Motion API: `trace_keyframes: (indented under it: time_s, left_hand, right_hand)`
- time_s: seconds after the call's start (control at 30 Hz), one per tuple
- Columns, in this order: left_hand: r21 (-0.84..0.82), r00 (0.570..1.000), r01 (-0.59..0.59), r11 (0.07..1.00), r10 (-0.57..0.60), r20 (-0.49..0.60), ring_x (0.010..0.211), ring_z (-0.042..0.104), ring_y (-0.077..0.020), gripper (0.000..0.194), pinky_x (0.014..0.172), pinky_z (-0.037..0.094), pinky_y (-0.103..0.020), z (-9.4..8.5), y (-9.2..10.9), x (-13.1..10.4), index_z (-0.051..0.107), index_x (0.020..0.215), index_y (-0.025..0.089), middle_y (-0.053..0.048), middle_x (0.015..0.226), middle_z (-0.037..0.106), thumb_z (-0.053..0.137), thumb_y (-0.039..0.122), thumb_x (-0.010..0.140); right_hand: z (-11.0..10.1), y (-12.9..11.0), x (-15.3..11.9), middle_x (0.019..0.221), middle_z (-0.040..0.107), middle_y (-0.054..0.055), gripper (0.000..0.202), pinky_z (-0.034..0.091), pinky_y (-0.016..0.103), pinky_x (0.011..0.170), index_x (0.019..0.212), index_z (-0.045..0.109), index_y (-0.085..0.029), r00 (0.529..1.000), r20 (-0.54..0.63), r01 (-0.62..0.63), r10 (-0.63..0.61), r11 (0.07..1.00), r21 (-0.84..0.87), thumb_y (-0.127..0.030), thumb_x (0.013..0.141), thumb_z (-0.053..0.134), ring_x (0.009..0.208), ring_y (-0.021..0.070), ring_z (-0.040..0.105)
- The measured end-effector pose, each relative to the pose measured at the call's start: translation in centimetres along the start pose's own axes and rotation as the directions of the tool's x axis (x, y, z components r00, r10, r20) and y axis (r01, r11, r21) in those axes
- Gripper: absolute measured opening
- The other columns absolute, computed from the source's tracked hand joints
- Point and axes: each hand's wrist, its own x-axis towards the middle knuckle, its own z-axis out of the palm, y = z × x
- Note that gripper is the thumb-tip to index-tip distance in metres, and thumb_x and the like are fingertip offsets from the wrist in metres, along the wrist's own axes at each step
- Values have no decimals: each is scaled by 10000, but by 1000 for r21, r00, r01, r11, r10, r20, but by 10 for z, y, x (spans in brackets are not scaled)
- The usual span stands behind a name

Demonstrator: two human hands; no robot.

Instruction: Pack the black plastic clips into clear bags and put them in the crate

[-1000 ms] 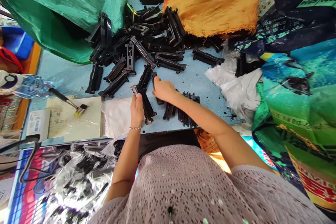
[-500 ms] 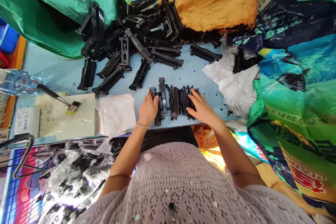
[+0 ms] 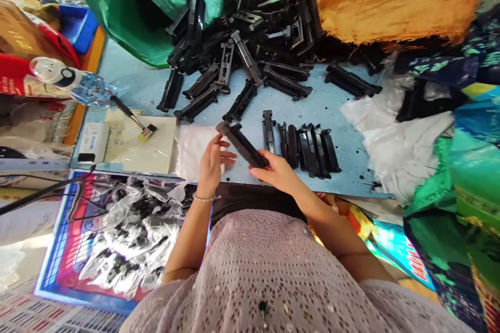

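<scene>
A light-blue speckled tabletop carries everything at hand. The orange woven sack lies across its far right, frayed edge forward; the green woven plastic sack gapes at the far left, its dark inside hidden. Down the right side, a dark-blue plastic sack bears pale-green characters too blurred to read, and red letters on a bright cyan sack below are equally illegible. The blue lattice plastic basket below the table's left front holds clear plastic bags with black pieces inside. A heap of black, slotted, bar-shaped parts spreads between the two woven sacks. The clear bottle at the left edge shows a dark round mark on white. To the right, more black bars stand in a side-by-side row. Handwriting on the cream paper sheet is too small to read. The right hand grasps the lower end of a single black bar, tilted near the table's front edge; the left hand, fingers loosely spread, is at its upper end, contact unclear. Blue print on the small white box is unreadable.
</scene>
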Motion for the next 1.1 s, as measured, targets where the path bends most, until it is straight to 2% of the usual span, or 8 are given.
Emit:
trace_keyframes:
  time_s: [0.17,0.23,0.4,0.53,0.7,0.9,1.03,1.1]
  left_hand:
    - [625,989,-33,780,114,-89,950,642,-257,234,830,528,-387,-38,-31,20,650,921,189,-124,1033,640,646,421,897]
    - [597,998,-1,802,42,-54,926,641,-249,162,806,514,-369,-46,-41,28,652,844,198,-104,951,663,610,348,890]
    - [88,984,165,982,-157,-85,637,565,-133,255,620,450,-269,-60,-47,34,640,837,179,3,731,627,753,383,734]
    - [-88,986,77,993,-89,-138,686,599,-118,309,692,492,-266,-59,-43,28,529,789,197,15,760,635,802,287,677]
    - [216,973,-118,969,156,-168,859,644,-170,59,822,538,-326,-66,-32,19,570,817,210,-34,903,660,625,188,814]
    - [644,978,-145,751,209,-23,1171,637,-278,422,1039,506,-447,-76,-17,21,728,1092,185,-128,1253,680,431,44,828]
    - [599,964,-184,779,261,-43,896,668,-190,487,907,571,-379,-74,-11,24,678,1246,164,-130,1293,651,491,52,811]
    - [589,969,-194,785,248,-11,685,592,-111,550,766,586,-335,-75,-11,23,635,1317,164,-138,1336,615,516,42,794]
  right_hand:
    - [-6,-1,24,1004,768,71,425,577,366,805,1111,637,-204,998,14,-62,62,888,455,-393,773,812,862,197,730]
    - [-2,-5,29,1047,767,78,409,577,363,825,1081,647,-202,997,41,-73,60,850,521,-386,760,822,865,185,725]
    - [19,-13,42,1096,743,66,385,583,299,787,1069,675,-218,980,182,-176,76,750,638,-397,755,809,898,176,730]
    - [46,-14,69,948,736,45,326,587,267,729,1002,688,-200,945,319,-283,74,676,681,-363,749,815,853,179,740]
    - [69,-5,90,797,709,30,282,562,221,604,822,662,-178,949,285,-306,134,601,738,-347,712,859,785,182,744]
    - [68,9,70,874,725,37,327,553,207,610,911,701,-163,946,297,-313,131,611,727,-365,709,860,793,165,740]
    - [55,12,48,906,729,7,338,538,183,626,986,675,-182,985,149,-170,89,665,727,-323,732,846,790,138,740]
    - [46,15,36,969,753,37,371,531,200,591,1077,645,-183,974,227,-166,5,698,697,-329,776,806,730,134,729]
